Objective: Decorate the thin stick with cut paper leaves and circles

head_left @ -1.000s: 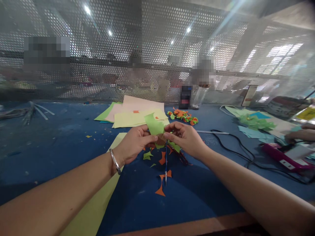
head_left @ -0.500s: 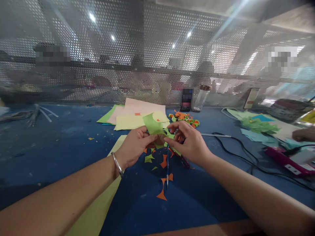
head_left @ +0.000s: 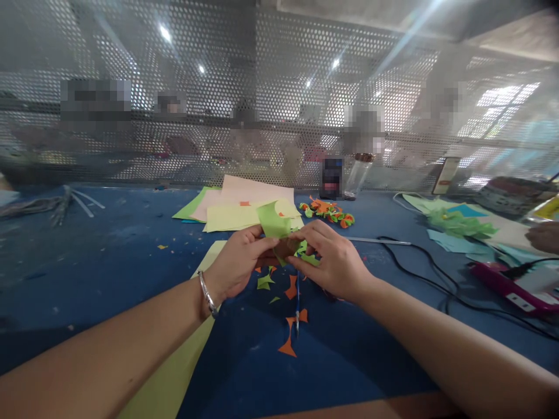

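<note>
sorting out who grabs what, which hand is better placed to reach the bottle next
Probably the right hand: it is nearer the bottle, while the left hand sits farther off, holding the green paper. The right hand is at that paper too, so it may need freeing first.

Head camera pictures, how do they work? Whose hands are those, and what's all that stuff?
There's no machine here, just a person's bare hands. The camera is worn on that person's head and looks forward and down, so every picture comes from there.

The left hand holds green paper. The right hand is close beside it, with something brown between them. I can't tell whether the right fingers grip anything.

On the blue table lie orange scraps, green scraps, a pile of sheets and a purple power strip. Behind is a mesh.
</note>
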Tool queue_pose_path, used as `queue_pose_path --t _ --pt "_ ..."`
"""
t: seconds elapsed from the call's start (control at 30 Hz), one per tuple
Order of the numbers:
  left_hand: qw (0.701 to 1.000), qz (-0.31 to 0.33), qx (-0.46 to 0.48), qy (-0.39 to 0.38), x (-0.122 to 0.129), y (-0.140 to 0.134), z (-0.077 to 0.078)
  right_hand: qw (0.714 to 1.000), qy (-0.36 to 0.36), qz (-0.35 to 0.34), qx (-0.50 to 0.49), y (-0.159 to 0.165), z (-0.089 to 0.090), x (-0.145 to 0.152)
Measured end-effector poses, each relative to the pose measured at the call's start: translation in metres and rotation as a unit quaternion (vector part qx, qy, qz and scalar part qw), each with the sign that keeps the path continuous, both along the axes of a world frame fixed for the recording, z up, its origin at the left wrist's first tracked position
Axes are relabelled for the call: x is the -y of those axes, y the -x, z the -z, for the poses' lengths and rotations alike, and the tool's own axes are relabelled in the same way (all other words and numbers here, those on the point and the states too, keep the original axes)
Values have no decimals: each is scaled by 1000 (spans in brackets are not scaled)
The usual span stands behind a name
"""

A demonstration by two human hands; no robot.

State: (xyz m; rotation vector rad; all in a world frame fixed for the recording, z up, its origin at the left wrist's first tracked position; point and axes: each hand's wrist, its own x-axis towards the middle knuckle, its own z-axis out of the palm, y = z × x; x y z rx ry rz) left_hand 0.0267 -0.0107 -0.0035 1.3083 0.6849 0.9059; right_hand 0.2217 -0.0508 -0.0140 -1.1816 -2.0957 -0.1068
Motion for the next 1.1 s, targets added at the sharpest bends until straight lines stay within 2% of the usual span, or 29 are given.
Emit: queue_pose_path --t 0.37,0.5,0.63,0.77,0.97,1.1 --pt "1000 -20 10 -1 4 -2 -3 1000 -4 5 7 1 -3 3" --pt "999 -29 18 -8 4 -2 -3 999 1 11 -41 1 -2 1" --pt "999 -13 20 -37 3 -2 0 988 62 27 -140 -1 -1 -4" --pt "998 5 22 -59 4 -2 2 973 146 -3 -178 0 0 -7" --pt "1000 7 -6 22 7 1 -2 973 158 -20 -168 0 -3 -4" --pt "999 -31 -15 24 3 3 -2 981 176 -2 -83 -8 -9 -3"
